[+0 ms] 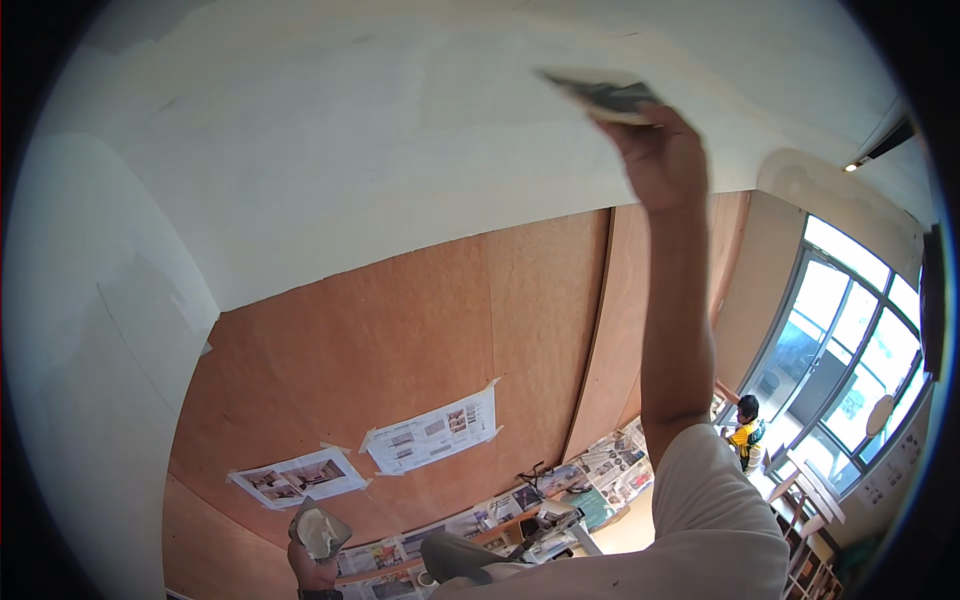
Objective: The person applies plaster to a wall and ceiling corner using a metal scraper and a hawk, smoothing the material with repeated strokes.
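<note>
Dark grey blade (622, 96), off-white paste (317, 532), whitish ceiling (350, 150), reddish-brown wood panels (390, 330), pale beige sleeve (705, 490), multicoloured newspapers (625, 462)

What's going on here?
The right hand is raised, holding a dark flat-bladed tool near the white ceiling; blur hides whether they touch. The left hand, low down, holds a grey flat plate bearing off-white paste. White paper sheets are taped to the reddish-brown wooden wall; another person in a yellow top is near glass doors.
</note>
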Available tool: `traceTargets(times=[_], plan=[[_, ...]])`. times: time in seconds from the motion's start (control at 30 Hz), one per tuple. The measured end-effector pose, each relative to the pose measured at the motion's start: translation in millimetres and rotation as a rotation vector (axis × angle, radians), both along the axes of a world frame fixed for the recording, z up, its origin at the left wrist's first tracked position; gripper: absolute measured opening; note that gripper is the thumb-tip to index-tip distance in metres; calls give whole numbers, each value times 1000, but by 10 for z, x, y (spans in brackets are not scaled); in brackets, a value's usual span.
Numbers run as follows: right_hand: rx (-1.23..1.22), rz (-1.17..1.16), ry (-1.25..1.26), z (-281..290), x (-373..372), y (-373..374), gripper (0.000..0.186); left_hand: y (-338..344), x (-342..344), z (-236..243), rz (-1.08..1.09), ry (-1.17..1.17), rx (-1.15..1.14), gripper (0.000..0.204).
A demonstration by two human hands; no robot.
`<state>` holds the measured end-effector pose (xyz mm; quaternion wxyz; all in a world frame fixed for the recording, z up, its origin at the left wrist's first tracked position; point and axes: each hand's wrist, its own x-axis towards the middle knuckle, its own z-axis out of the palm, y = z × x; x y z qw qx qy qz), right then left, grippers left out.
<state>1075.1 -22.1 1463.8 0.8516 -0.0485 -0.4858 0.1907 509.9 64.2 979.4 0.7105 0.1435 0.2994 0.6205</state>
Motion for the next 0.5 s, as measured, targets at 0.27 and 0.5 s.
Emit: traceTargets(times=[0.27,0.5], plan=[[-335,117,122,-449,-205,840,41,-120,34,8,-33,25,-2,33],[-363,189,24,-676,-539,913,38,-104,-331,-429,-125,356,216,40]])
